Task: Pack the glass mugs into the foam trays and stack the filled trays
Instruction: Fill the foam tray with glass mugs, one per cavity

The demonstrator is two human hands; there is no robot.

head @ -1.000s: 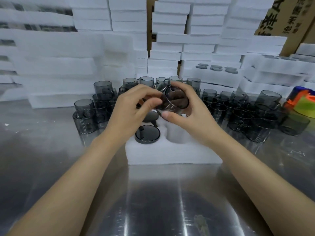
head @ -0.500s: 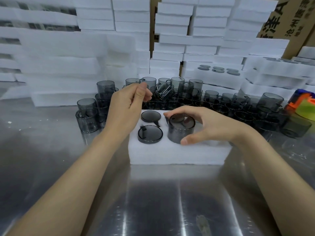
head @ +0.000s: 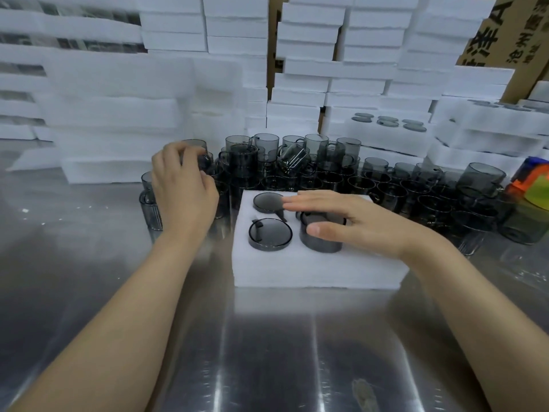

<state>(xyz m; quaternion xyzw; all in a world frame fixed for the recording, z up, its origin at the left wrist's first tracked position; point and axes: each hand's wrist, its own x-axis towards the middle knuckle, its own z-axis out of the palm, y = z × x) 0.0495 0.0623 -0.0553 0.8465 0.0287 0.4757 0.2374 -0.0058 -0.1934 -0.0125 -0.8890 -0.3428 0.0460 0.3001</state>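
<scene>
A white foam tray (head: 312, 269) lies on the steel table in front of me. Two smoked-glass mugs (head: 270, 234) sit sunk upside down in its left pockets. A third mug (head: 320, 243) stands part-way in the front middle pocket, and my right hand (head: 350, 224) presses flat on its base with straight fingers. My left hand (head: 184, 191) is over the loose mugs to the left of the tray, its fingers curled over the rim of one upright mug (head: 194, 143). The tray's right pockets are hidden under my right hand.
Many loose grey mugs (head: 386, 185) crowd the table behind and to the right of the tray. Stacks of foam trays (head: 312, 55) wall the back, with filled trays (head: 386, 126) at right. A cardboard box (head: 499, 31) and a colourful object (head: 531, 185) stand far right.
My right hand set the mug into the tray pocket and now lies flat on it. My left hand let go of that mug and moved left to the loose mugs.
</scene>
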